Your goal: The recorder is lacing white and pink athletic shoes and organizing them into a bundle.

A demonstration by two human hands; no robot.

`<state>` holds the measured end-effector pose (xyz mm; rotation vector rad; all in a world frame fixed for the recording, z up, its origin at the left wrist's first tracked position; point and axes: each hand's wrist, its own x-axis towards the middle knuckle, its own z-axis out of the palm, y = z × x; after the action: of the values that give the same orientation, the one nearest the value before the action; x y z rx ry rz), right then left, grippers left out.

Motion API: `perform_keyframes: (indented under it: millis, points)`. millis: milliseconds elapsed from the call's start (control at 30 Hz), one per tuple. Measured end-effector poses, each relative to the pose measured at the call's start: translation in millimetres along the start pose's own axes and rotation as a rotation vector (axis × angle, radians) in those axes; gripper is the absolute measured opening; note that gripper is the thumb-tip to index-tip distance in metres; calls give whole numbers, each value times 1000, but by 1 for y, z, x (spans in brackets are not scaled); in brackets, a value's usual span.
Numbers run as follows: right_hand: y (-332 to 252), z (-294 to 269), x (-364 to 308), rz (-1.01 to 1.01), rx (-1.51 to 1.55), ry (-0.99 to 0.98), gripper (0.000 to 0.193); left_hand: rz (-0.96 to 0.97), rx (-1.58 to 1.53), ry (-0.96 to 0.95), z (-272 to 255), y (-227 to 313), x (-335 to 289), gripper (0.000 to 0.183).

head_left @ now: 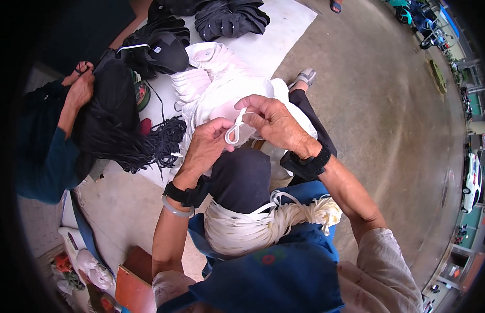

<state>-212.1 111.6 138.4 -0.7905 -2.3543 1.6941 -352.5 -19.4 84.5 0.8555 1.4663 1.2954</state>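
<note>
My left grip (210,142) and right grip (271,122) pinch a looped white lace (238,128) between them, over stacked white fabric pieces (196,83), a cream-white lace bundle (247,228) lying nearer me, seemingly for easy reach.

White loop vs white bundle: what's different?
The white loop is small; the white bundle is far larger, with many strands. The left hand and right hand pinch the white loop; the white bundle lies across the blue apron, untouched by either. Shared: pale, narrow strands.
</note>
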Motion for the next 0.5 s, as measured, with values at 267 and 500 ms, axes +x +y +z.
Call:
perform_keyframes:
  millis: [267,500]
  points:
    - [11,-3,-3,-197,-153,128,25,-192,-31,-13,-5,4,-3,29]
    - [-6,-13,0,-16,203,-1,24,-130,-131,12,4,10,-4,30]
